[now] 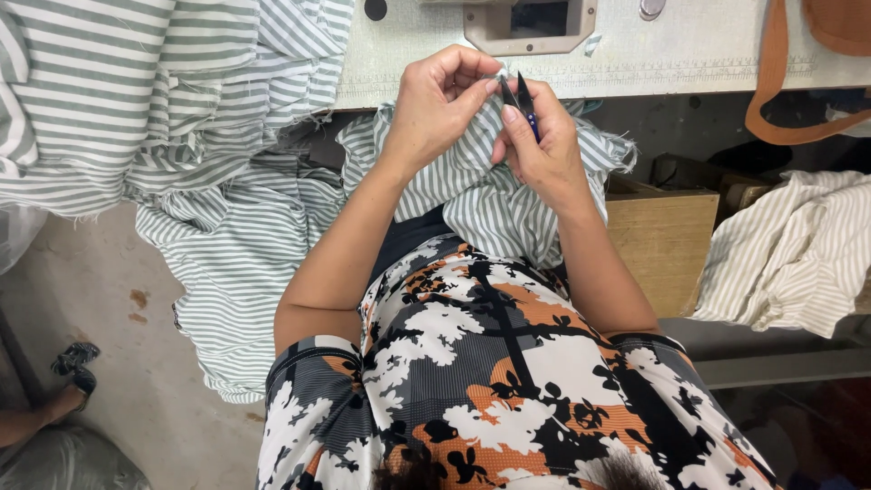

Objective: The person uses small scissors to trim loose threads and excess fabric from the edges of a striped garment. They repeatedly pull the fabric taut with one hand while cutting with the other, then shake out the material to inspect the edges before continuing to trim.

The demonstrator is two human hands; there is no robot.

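Note:
My left hand (440, 104) pinches the edge of a green-and-white striped fabric piece (481, 195) that lies across my lap. My right hand (535, 145) is closed on a small thread snipper (522, 100) with dark blades and a blue handle, its tips up against my left fingertips. Both hands meet just below the front edge of the sewing table (653, 54). The spot where the blades meet the cloth is hidden by my fingers.
A big pile of striped fabric (136, 100) hangs off the table at left and spills to the floor (227, 272). A wooden box (662, 240) and beige striped cloth (789, 254) sit at right. An orange strap (771, 91) hangs at top right. Another person's foot (54, 390) shows at lower left.

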